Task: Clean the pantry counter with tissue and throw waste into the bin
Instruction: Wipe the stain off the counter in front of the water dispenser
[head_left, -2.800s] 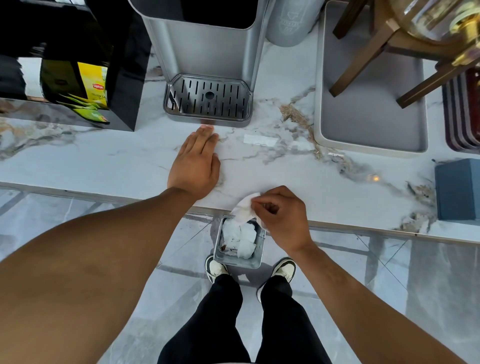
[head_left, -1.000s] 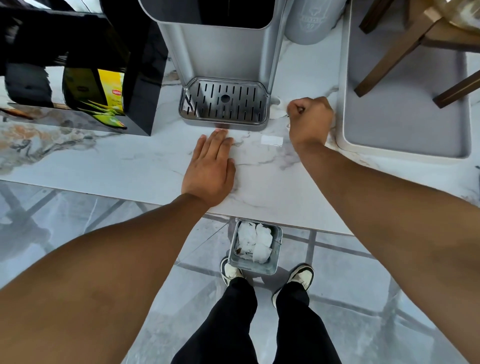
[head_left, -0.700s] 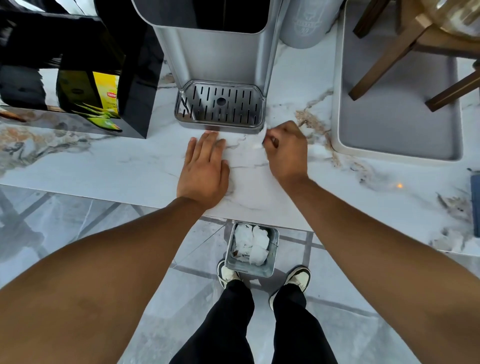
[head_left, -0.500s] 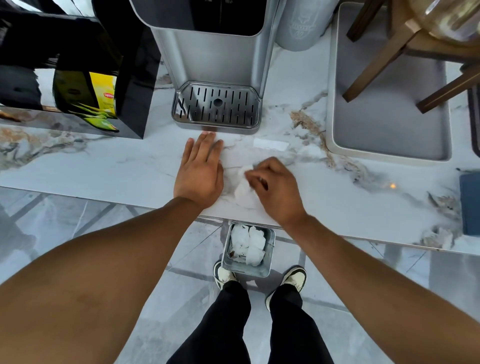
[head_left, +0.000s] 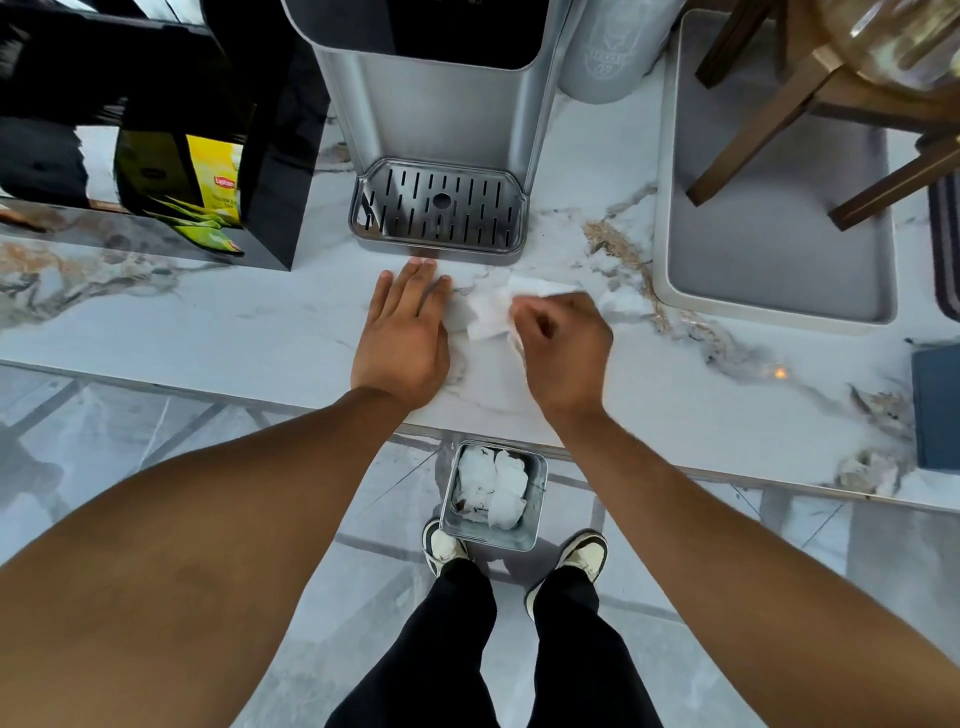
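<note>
A white tissue (head_left: 488, 313) lies pressed on the white marble counter (head_left: 208, 332), and my right hand (head_left: 563, 347) is closed on its right end. Just left of the tissue, my left hand (head_left: 404, 332) rests flat on the counter with its fingers together, fingertips near the drip tray (head_left: 439, 213) of the grey dispenser. Below the counter's front edge, on the floor between my shoes, stands a small metal bin (head_left: 493, 496) holding several crumpled white tissues.
A black box with yellow tea packets (head_left: 208, 176) stands at the left. A grey tray (head_left: 774, 234) bearing a wooden stand sits at the right, a grey canister (head_left: 613, 47) behind it. A blue box (head_left: 937, 410) lies at the far right edge.
My right hand swept the tissue from beside the drip tray toward the counter's front edge, and has now moved it back a little. My left hand stayed flat in place.
</note>
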